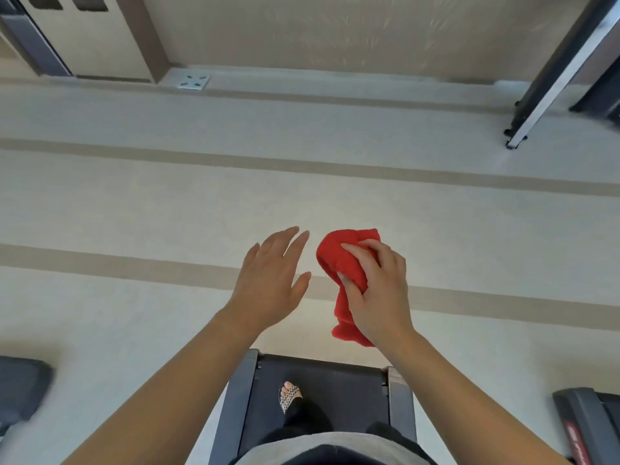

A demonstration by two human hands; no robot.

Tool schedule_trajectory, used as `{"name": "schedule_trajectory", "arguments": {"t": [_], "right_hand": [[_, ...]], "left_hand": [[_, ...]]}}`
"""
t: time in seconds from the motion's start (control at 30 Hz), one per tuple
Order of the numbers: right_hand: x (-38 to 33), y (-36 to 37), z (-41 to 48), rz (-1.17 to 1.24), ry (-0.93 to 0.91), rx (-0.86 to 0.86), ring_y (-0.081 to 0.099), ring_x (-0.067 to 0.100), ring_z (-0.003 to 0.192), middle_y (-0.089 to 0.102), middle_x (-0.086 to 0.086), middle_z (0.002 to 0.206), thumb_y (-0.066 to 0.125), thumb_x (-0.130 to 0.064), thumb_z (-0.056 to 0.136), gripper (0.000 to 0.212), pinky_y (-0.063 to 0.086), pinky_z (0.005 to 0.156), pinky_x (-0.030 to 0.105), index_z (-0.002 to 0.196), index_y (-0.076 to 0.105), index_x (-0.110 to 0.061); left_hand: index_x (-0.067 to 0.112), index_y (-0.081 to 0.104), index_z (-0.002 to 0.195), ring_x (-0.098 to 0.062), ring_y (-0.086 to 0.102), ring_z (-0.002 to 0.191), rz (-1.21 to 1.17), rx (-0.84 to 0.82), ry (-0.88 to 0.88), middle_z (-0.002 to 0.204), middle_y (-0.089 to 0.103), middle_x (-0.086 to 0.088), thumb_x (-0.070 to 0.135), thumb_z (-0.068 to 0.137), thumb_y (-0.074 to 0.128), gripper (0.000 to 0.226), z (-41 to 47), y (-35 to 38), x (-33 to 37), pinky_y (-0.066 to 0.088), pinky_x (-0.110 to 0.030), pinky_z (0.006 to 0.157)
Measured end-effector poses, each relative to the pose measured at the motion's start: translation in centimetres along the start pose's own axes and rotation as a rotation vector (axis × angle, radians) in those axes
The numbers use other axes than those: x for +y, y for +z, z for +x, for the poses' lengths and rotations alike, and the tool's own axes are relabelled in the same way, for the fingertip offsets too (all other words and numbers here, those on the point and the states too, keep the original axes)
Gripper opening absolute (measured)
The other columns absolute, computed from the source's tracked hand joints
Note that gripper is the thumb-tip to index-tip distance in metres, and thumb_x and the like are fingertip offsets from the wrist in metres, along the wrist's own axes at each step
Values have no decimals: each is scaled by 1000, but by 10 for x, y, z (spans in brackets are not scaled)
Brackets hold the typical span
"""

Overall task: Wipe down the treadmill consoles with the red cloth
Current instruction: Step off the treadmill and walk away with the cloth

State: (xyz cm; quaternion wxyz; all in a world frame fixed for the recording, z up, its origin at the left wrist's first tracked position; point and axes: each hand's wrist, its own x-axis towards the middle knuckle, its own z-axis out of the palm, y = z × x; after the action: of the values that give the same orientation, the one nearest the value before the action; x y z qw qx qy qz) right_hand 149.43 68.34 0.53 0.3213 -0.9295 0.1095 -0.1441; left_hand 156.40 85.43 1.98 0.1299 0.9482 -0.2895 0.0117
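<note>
My right hand point(379, 293) grips the bunched red cloth point(342, 263), held in the air above the pale floor, with a loose end hanging down below my wrist. My left hand point(268, 280) hovers just to the left of the cloth, palm down, fingers spread, holding nothing. Below my arms lies the rear end of a treadmill belt point(335, 387), and one sandalled foot point(290, 396) stands on it. No treadmill console is in view.
Another treadmill's end point(583, 424) shows at the lower right and a dark machine part point(20, 387) at the lower left. A folded frame point(550, 82) leans at the upper right. A door point(87, 31) and wall stand ahead across the striped floor.
</note>
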Motion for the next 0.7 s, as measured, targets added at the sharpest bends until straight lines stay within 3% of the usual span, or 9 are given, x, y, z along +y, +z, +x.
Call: {"name": "schedule_trajectory", "arguments": {"t": [0.3, 0.4, 0.7], "right_hand": [[-8, 50, 160, 59, 42, 38, 33, 19, 125, 43, -5, 137, 58, -27, 90, 38, 38, 103, 44, 128, 52, -32], [-2, 73, 218, 73, 17, 31, 31, 19, 125, 43, -5, 136, 59, -25, 89, 39, 38, 101, 44, 127, 52, -31], [95, 193, 461, 120, -90, 133, 30, 16, 124, 42, -8, 135, 59, -24, 89, 38, 36, 101, 42, 126, 53, -32]], "left_hand": [[22, 25, 145, -20, 24, 138, 30, -40, 18, 152, 25, -1, 40, 93, 44, 59, 146, -11, -77, 28, -47, 109], [19, 33, 142, -24, 33, 134, 22, 4, 33, 148, 35, -5, 37, 91, 49, 57, 196, -5, -110, 34, -49, 105], [14, 38, 139, -26, 38, 131, 68, 195, 46, 145, 40, -8, 34, 89, 52, 56, 447, 106, -216, 38, -46, 102]]}}
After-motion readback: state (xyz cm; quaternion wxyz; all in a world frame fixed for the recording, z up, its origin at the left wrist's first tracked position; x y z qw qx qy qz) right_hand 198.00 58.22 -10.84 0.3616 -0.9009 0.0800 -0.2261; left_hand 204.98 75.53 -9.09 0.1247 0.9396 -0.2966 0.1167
